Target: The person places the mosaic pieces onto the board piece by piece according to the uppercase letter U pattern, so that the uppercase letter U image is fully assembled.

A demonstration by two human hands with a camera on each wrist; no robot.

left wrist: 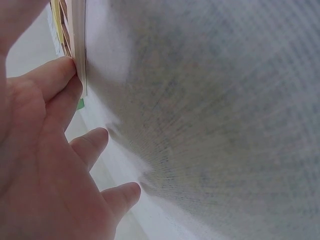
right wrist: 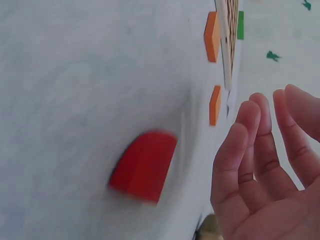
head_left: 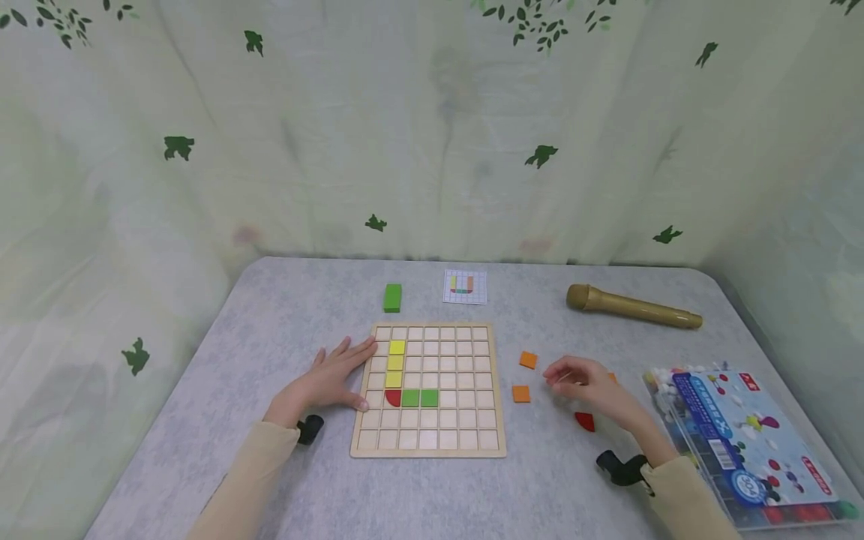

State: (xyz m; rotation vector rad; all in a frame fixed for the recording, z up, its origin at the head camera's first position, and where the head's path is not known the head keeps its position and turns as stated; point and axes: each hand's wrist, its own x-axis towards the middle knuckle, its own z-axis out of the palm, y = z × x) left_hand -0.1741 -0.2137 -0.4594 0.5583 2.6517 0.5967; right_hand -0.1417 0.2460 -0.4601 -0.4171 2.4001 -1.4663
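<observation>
A wooden grid board (head_left: 466, 453) lies on the table. Three yellow squares (head_left: 395, 363) run down its left part to a red quarter-round tile (head_left: 393, 398), with two green squares (head_left: 420, 398) to the right of that. My left hand (head_left: 331, 379) rests at the board's left edge, fingers spread and thumb on the frame. To the right of the board, my right hand (head_left: 590, 386) hovers with loosely bent fingers and no visible thing between them. Nearby lie two orange squares (head_left: 521, 394) and another red quarter-round tile (right wrist: 144, 167); a further orange piece (head_left: 612, 377) is partly hidden behind the hand.
Behind the board are a green block (head_left: 393, 298) and a small pattern card (head_left: 465, 287). A gold microphone-shaped stick (head_left: 634, 306) lies at the back right. A clear plastic box (head_left: 756, 442) with a printed cover stands at the right edge.
</observation>
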